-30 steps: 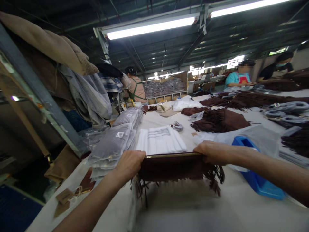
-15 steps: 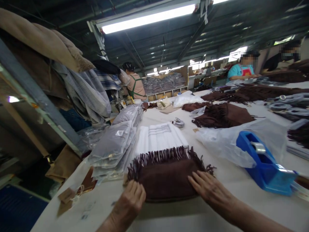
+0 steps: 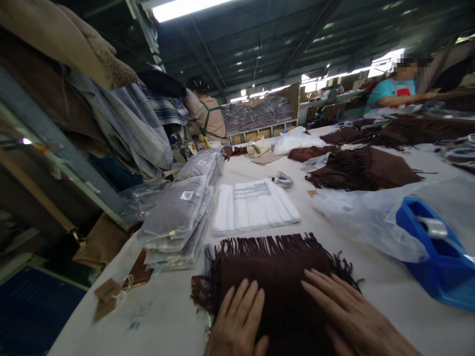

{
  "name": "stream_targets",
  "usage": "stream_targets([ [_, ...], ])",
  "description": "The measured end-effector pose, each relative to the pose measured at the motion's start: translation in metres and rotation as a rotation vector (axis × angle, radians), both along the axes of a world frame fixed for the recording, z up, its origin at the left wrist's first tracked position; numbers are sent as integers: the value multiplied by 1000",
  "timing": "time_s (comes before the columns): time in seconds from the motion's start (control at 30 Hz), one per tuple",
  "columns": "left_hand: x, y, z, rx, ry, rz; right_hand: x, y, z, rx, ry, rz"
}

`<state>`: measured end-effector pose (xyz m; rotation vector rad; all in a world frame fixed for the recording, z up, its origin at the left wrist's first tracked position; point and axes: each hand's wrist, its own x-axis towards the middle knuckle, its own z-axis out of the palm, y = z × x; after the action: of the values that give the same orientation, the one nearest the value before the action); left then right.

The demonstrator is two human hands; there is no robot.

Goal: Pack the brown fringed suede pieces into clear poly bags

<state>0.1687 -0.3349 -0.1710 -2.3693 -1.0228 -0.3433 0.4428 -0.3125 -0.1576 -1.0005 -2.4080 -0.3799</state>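
Observation:
A folded dark brown scarf [image 3: 274,277] with fringe along its far edge and sides lies on the white table before me. My left hand [image 3: 239,316] rests flat on its left part, fingers stretched out. On the right part lies my right hand [image 3: 345,306], also flat with its fingers extended. Just beyond the fringe is a folded white cloth [image 3: 256,210] with grey stripes. Left of that stands a stack of grey items in clear plastic bags [image 3: 174,210], labels on top.
A blue tape dispenser [image 3: 434,257] stands at right, against clear plastic bags [image 3: 356,212]. More brown fringed scarves [image 3: 371,168] lie farther back. Brown tags [image 3: 107,296] are at the left edge, below a rack of hanging textiles [image 3: 122,123]. Co-workers [image 3: 397,91] are beyond.
The brown scarf has come nearer to me, away from the white cloth. My left hand has gone from gripping its corner to lying flat on it; my right hand lies farther onto it.

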Motion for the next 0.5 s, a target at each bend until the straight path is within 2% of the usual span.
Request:
stream_targets([
  [0.03,13,10,2,-92,-49,59,-11,10,-1,-12,25,-30],
  [0.1,35,30,2,-337,-161,213,-29,31,-14,-64,32,-150],
  [0.17,48,42,0,-586,-230,325,-38,48,-36,-143,-39,-125],
  [0.23,51,48,-1,-726,-253,367,-38,58,-55,-217,-103,-56],
  [0.33,47,46,1,-732,-289,389,-31,59,-63,-261,-80,-29],
  [0.5,54,39,10,-720,-286,405,-31,52,-44,-352,-53,-105],
])
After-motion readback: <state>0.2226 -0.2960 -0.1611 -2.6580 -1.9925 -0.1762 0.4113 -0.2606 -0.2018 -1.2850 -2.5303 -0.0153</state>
